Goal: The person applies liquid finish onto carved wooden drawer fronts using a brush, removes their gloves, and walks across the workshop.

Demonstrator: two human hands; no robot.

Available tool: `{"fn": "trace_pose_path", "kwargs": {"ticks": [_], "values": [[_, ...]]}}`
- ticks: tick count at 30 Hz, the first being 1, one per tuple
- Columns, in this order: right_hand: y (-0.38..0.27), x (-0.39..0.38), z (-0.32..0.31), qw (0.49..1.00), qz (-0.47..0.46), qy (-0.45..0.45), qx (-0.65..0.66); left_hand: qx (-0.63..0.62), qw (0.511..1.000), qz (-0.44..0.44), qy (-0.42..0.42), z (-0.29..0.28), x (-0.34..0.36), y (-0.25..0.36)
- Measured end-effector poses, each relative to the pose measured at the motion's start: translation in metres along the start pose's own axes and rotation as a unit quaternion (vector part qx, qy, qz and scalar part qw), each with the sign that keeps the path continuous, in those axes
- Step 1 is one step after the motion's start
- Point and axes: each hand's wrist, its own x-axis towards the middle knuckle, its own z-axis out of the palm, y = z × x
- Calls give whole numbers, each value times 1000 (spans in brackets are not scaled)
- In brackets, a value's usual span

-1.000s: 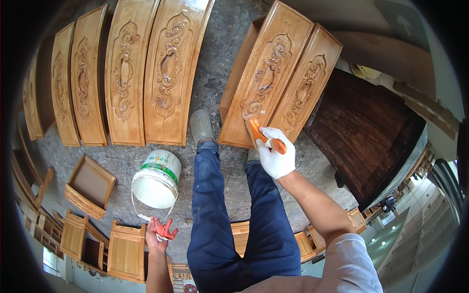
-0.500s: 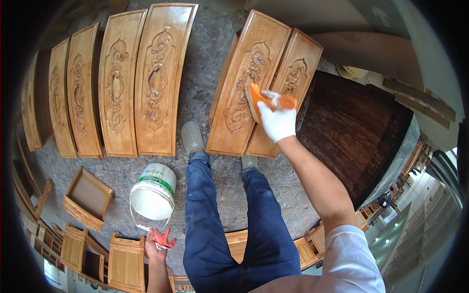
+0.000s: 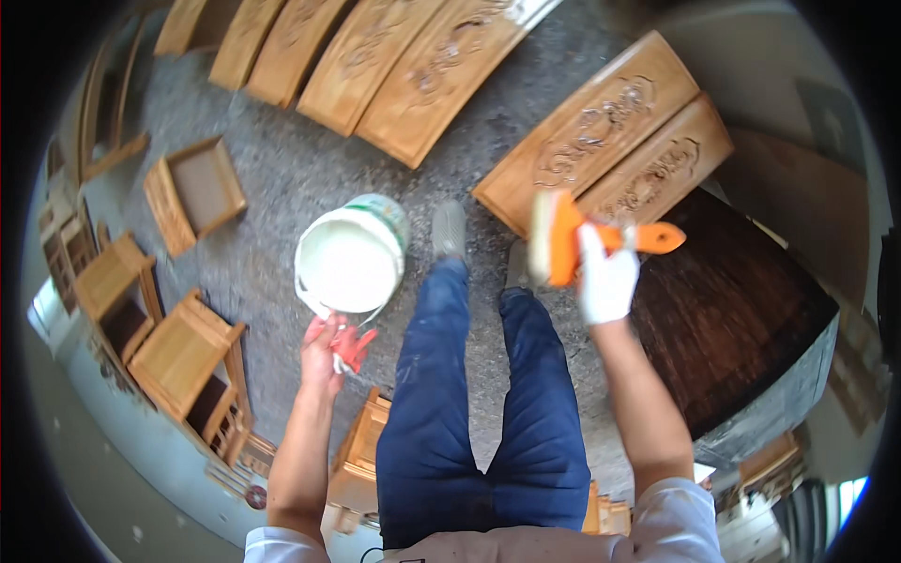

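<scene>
My right hand (image 3: 608,274), in a white glove, grips a wide orange brush (image 3: 563,235) with pale bristles, raised just below two carved wooden drawer fronts (image 3: 591,98) and clear of their carving as seen from above. My bare left hand (image 3: 323,352) holds the handle of a white bucket (image 3: 352,258) with green print, along with a bunched red glove (image 3: 352,347). The bucket's inside looks pale; whether that is liquid I cannot tell.
A row of carved drawers (image 3: 404,94) spans the top. A small drawer (image 3: 197,183) lies at left, with wooden cabinets (image 3: 174,361) below it. A dark board (image 3: 723,319) lies at right. My feet (image 3: 449,225) stand on the mottled floor (image 3: 272,131) between these.
The brush has left the carved front and moved down toward me, turned side-on. The bucket sits higher in view and more tipped toward the camera. The whole view has swung round.
</scene>
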Motion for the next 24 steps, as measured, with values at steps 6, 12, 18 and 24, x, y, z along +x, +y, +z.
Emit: {"fn": "trace_pose_path", "kwargs": {"ticks": [6,12,18,24], "values": [[42,-123,109,948,-125,-223,-188,-37,999,7,21,44,-59,-53],[152,-114,137,853,-129,-249,-440,27,997,-59,-44,77,-98,-96],[111,-137,46,888,-95,-227,-389,1,995,-65,-71,81,-100,-142],[122,-86,-77,935,215,-118,255,-30,996,-51,-62,137,-102,-171]]}}
